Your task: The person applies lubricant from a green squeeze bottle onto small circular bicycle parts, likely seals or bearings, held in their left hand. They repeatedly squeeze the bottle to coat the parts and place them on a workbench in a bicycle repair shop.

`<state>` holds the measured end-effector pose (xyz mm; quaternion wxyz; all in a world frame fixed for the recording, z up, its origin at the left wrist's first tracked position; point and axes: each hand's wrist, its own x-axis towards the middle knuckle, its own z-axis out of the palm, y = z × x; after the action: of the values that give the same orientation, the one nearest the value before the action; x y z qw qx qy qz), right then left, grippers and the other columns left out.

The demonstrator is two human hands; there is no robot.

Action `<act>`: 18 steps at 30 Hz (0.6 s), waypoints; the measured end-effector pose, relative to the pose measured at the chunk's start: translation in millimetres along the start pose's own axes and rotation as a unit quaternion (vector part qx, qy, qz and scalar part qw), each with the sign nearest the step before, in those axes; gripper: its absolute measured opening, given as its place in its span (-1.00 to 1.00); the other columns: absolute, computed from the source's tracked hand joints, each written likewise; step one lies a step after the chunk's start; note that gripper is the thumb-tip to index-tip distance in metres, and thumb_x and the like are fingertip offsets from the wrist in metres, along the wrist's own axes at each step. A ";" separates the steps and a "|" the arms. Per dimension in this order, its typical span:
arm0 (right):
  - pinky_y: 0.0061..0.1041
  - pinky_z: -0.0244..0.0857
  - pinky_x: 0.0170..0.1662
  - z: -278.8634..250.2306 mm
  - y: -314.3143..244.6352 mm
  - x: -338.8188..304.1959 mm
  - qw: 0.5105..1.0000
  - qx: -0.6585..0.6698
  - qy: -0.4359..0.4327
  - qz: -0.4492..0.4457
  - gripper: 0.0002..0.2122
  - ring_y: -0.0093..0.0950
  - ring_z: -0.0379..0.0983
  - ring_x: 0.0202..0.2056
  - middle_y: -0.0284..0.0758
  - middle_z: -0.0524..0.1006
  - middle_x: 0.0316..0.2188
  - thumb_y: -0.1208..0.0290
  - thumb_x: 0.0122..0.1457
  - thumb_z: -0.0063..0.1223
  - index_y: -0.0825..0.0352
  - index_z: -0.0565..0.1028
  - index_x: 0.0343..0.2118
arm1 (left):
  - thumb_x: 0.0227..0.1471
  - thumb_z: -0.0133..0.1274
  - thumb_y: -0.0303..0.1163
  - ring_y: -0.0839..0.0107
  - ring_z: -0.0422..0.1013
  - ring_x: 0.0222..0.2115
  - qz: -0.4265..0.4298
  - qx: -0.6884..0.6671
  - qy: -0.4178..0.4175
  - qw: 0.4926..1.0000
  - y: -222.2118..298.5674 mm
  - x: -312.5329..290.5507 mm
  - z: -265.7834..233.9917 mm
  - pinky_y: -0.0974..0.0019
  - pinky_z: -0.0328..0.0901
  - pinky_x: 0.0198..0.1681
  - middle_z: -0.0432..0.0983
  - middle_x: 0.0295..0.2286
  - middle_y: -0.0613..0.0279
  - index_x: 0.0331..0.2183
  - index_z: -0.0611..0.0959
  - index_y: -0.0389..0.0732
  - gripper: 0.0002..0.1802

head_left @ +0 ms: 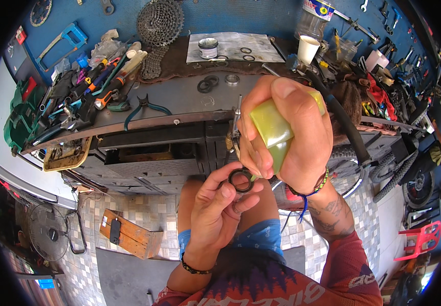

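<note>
My left hand (211, 214) is raised over my lap, its thumb and fingers pinching a black bearing ring (231, 180) by the edge. The ring's open middle faces up toward me. Wrapped in my right hand (304, 130) is a translucent yellow-green squeeze bottle (273, 127), tilted with its narrow tip down at the ring's right side. Fingers hide much of the bottle, and I cannot tell whether the tip touches the ring. On the bench beyond lie several dark rings (206, 84) and a silver ring (232, 79).
Pliers (144, 108) with dark teal handles rest at the bench's front edge. A grease tub (208, 48) stands on a stained sheet (251, 43). Tools crowd both bench sides, with a white cup (308, 49) at right. A wooden box (128, 234) sits on the floor.
</note>
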<state>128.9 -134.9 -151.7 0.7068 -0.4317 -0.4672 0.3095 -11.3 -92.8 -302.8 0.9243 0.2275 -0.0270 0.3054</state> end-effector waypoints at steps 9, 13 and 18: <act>-0.51 0.10 -0.75 11.5 -4.8 1.6 0.998 -0.032 0.054 0.015 -0.44 -0.53 0.13 -0.87 -0.29 0.26 -0.82 0.05 0.46 -0.34 0.48 0.40 -0.51 | 0.38 0.03 -0.40 -0.04 0.56 0.06 0.002 0.005 0.004 1.000 -0.7 -0.1 -0.5 0.11 0.59 0.07 0.57 0.05 -0.10 0.23 0.46 -0.31 -0.55; -0.54 0.11 -0.74 8.0 -3.2 0.1 0.999 0.003 0.049 0.020 -0.48 -0.55 0.18 -0.82 -0.28 0.34 -0.73 0.08 0.45 -0.28 0.47 0.43 -0.47 | 0.38 0.04 -0.40 -0.05 0.55 0.06 0.000 0.005 0.004 1.000 -1.3 0.0 1.3 0.11 0.58 0.08 0.57 0.05 -0.11 0.22 0.46 -0.31 -0.55; -0.57 0.14 -0.71 -3.6 2.0 -1.9 0.998 0.059 0.018 0.021 -0.58 -0.59 0.32 -0.74 -0.24 0.54 -0.56 0.16 0.43 -0.17 0.46 0.51 -0.38 | 0.37 0.05 -0.41 -0.06 0.55 0.06 0.004 0.001 0.004 1.000 -2.9 0.0 1.4 0.10 0.58 0.09 0.57 0.05 -0.10 0.22 0.46 -0.31 -0.55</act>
<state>131.4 -136.7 -155.0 0.7329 -0.4045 -0.4256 0.3437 -9.6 -95.4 -302.8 0.9227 0.2273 -0.0236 0.3104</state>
